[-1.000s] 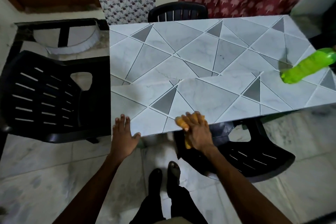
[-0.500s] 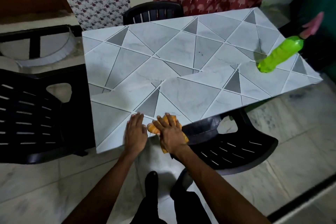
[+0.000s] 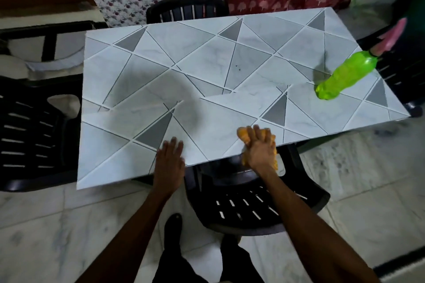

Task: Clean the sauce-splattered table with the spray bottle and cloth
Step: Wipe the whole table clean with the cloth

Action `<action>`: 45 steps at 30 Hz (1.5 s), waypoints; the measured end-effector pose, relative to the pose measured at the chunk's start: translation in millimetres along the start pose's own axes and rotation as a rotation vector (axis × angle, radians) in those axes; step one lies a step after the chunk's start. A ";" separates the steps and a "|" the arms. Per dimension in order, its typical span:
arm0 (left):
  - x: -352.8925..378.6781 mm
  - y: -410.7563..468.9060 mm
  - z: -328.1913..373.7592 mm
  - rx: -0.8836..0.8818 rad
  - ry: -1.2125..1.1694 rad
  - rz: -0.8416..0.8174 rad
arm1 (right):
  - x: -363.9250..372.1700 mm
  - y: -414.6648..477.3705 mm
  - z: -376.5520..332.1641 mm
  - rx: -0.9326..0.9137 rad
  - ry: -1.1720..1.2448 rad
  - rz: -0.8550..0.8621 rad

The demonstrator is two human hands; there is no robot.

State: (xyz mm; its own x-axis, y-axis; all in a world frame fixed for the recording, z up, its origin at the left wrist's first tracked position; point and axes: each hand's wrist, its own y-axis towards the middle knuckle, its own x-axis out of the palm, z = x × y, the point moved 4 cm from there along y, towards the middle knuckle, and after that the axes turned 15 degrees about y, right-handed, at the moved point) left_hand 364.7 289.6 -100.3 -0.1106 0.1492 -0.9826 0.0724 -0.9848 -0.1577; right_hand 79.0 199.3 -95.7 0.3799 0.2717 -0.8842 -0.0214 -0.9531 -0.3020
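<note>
Bench: the rectangular grey-and-white triangle-patterned bench (image 3: 207,53) looks mostly clean; overlapping strokes from the near edge inward should catch the rest.
Chair: a black slatted plastic chair (image 3: 253,209) sits tucked under the near edge, right below the wiping spot. Sweep inward so nothing drops on its seat.
Bottle: the lime-green plastic spray bottle with a pink trigger (image 3: 345,76) sits at the bench's right end, well apart from both hands.
Right hand: the right hand (image 3: 259,147) grips the crumpled orange cloth (image 3: 243,134), pressing it on the near edge.
Left hand: the left hand (image 3: 170,158) lies flat, fingers straight, bracing on the bench.
Specks: tiny dark specks (image 3: 236,67) mid-bench, possibly sauce; worth reaching next.
</note>
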 end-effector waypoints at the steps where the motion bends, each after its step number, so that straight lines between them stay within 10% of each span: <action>1: 1.0 0.3 17.8 0.021 0.006 0.003 | -11.6 7.1 23.3 0.014 0.017 0.025; 7: 2.2 11.7 47.1 -0.085 -0.004 -0.039 | -29.3 21.8 41.7 0.036 -0.013 -0.033; 14: -11.7 24.8 55.1 -0.065 0.077 -0.033 | 27.3 -39.0 -53.7 -0.497 0.016 -0.268; 24: 4.9 52.6 176.2 0.181 -0.139 0.020 | -73.5 32.3 143.8 0.014 0.095 -0.051; 34: -50.8 103.1 289.4 0.107 -0.627 0.029 | -179.7 9.3 206.1 0.435 1.785 -0.049; 41: -123.5 196.6 432.3 0.181 -0.899 0.088 | -247.9 81.9 278.4 0.513 2.328 -0.163; 45: -141.7 239.7 490.3 0.190 -0.784 0.105 | -288.3 119.5 310.6 0.394 2.255 -0.126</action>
State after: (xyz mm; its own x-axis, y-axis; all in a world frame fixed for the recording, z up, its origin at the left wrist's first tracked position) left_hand -88.3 -11.1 49.2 -0.7795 0.0190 -0.6261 -0.0402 -0.9990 0.0199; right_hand -320.4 48.6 12.5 0.4599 -0.4951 0.7372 0.0662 -0.8088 -0.5844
